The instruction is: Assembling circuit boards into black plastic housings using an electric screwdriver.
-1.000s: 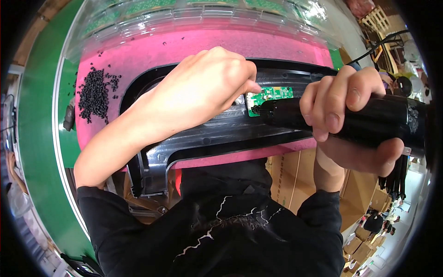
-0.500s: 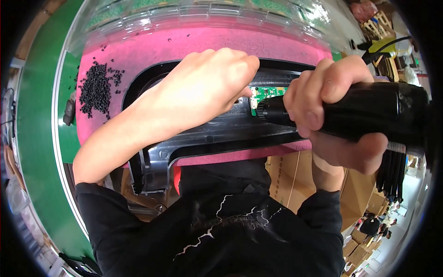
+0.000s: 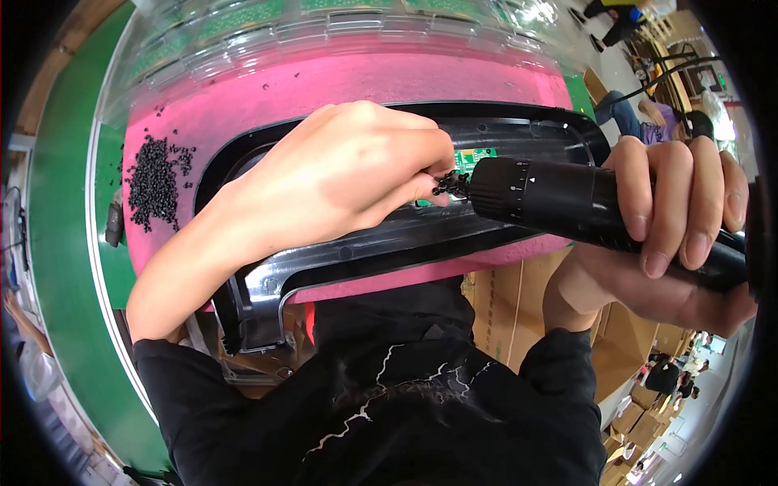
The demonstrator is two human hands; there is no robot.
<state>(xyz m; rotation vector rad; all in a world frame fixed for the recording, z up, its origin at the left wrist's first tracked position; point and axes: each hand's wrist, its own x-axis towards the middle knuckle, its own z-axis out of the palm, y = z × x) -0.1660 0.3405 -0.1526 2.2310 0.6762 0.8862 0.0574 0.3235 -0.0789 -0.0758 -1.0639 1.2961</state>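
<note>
My left hand (image 3: 365, 166) is closed over the middle of a black plastic housing (image 3: 381, 236), its thumb and fingertips pinching a small bunch of black screws (image 3: 452, 186). Right against those screws is the nose of a black electric screwdriver (image 3: 559, 202), lying nearly level. My right hand (image 3: 677, 198) wraps round the screwdriver's body at the right. Beneath the fingertips and the nose, a green circuit board (image 3: 478, 155) sits in the housing, partly covered. The screwdriver's bit is hidden among the screws.
A pink mat (image 3: 267, 89) lies under the housing on a green table (image 3: 69, 243). Loose black screws (image 3: 152, 182) are heaped on the mat's left. Clear plastic trays (image 3: 340, 28) with green boards line the far side. Cardboard boxes (image 3: 502, 316) stand below the table's near edge.
The screwdriver has come up off the board, its nose now at the left fingertips. Screws in my left hand have come into sight. My right hand has shifted right along with the tool.
</note>
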